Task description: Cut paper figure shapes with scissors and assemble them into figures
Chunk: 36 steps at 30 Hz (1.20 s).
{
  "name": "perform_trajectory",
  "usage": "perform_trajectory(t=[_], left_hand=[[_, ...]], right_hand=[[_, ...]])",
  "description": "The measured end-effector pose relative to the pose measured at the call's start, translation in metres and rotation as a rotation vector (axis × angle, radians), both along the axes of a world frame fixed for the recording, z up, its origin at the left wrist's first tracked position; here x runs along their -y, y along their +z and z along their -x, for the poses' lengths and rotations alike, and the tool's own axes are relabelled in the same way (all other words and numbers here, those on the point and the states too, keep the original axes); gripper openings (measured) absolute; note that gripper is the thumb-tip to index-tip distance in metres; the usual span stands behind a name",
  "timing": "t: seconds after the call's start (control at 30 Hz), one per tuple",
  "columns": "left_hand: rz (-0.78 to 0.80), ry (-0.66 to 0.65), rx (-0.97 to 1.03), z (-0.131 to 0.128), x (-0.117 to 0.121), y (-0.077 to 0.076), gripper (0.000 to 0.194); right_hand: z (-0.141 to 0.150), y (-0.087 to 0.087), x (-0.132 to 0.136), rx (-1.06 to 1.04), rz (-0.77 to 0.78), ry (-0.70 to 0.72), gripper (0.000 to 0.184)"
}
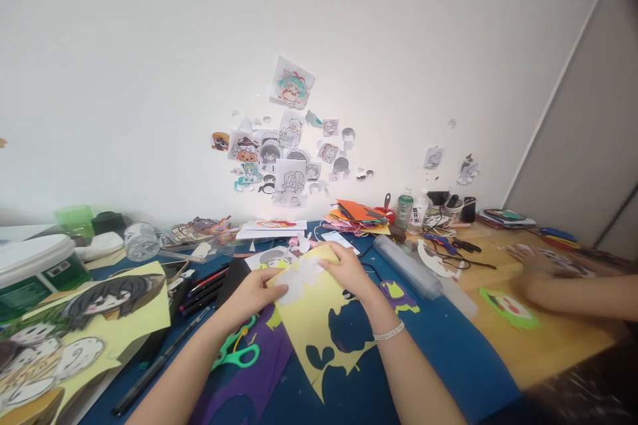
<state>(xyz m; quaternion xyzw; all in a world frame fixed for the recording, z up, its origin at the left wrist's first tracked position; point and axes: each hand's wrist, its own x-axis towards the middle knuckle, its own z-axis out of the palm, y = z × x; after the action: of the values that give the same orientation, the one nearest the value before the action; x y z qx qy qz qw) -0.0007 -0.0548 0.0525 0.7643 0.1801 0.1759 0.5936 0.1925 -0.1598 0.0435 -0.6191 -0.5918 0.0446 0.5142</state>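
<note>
Two hands, one very holey yellow sheet

So I'm watching this from afar through the head cam, and the yellow sheet (304, 322) is smack in the middle of my clock, held over the blue mat (433, 345). It has big cut-out holes toward its lower end, and a white paper piece (300, 279) lies against its upper part. Can't tell if that's stuck on or just lying there.

My left hand (264, 289) is at 10 o'clock, thumb pressed down by the white piece's edge, fingers tucked behind, so it's pinched on the sheet. My right hand (349, 269), at 1 o'clock, has the top edge clamped the same way. Can't see how the hidden fingertips sit on either.

Around the sheet: a purple sheet (264, 358) pokes out at 8 o'clock, with green-handled scissors (244, 364) on it. Pens (204, 292) sit near 10, and a drawing with black hair (107, 295) is out at 9. There's a stack of coloured paper (356, 210) at 1, and a clear plastic roll (409, 269) at 2.

Over between 2 and 3, a co-worker's hand (528, 255), kinda blurry, is down on the wooden tabletop (548, 345). A green-edged cutout (508, 309) lies at 3, near that arm. Drawings (292, 176) cover the wall at 12.
</note>
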Motion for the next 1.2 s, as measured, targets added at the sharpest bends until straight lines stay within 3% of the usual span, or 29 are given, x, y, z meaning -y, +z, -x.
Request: perform_trajectory(t=[0.27,0.37,0.53,0.63,0.73,0.8,0.87,1.0,1.2], left_hand=[[-0.319,0.084,-0.108,0.000,-0.002,-0.002,0.016],[-0.349,0.128,-0.117,-0.002,-0.004,-0.004,0.020],[-0.147,0.348,0.024,0.003,-0.013,0.001,0.037],[-0.075,0.505,0.172,0.011,-0.023,0.004,0.044],[-0.070,0.652,0.324,0.017,-0.034,0.003,0.047],[-0.073,0.734,0.404,0.020,-0.040,0.002,0.049],[-0.084,0.796,0.448,0.021,-0.043,0.002,0.051],[-0.135,0.846,0.457,0.021,-0.042,0.002,0.052],[-0.099,0.794,0.482,0.021,-0.042,0.000,0.050]], right_hand=[[0.020,-0.008,-0.009,0.135,-0.029,0.154,0.025],[0.020,-0.009,-0.011,0.195,-0.152,0.014,0.021],[0.014,-0.005,-0.002,0.106,-0.465,-0.322,0.013],[0.023,-0.004,0.003,0.023,-0.542,-0.344,0.014],[0.049,-0.011,0.000,0.143,-0.403,-0.098,0.018],[0.074,-0.019,-0.005,0.312,-0.231,0.129,0.016],[0.097,-0.031,-0.011,0.472,-0.059,0.235,0.020],[0.122,-0.051,-0.023,0.678,0.157,0.279,0.045],[0.118,-0.055,-0.030,0.695,0.186,0.196,0.036]])
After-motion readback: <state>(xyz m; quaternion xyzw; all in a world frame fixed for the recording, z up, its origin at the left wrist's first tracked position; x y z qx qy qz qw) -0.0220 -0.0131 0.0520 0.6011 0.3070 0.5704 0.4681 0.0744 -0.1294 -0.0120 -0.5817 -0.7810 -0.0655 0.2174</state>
